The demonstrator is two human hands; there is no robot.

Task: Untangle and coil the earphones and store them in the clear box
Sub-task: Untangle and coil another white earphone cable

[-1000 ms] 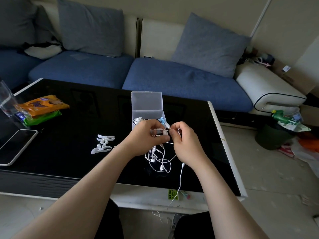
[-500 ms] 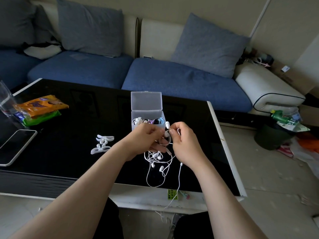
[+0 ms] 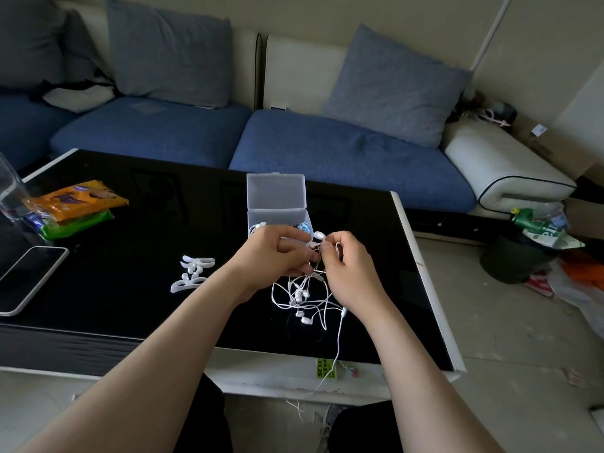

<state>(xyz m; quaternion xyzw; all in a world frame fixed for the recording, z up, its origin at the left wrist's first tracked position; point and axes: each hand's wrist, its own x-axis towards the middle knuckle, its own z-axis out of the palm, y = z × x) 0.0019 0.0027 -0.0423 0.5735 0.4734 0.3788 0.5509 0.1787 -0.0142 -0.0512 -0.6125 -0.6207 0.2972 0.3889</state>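
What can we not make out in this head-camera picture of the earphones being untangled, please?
Clear box contents, head view: the left hand covers the base's front; only white and blue bits show.
Pinch points on the earphones: hidden by the fingers of left hand and right hand.
Number of sets in the tangle: cords too thin, overlapping.
Cable end: drops below the table edge, too thin to follow.

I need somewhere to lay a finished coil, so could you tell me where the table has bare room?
Bare table: between packs, clips and box; between phone and clips; from the right hand to the rim. Crowded: before the box, where the left hand too holds the earphones.
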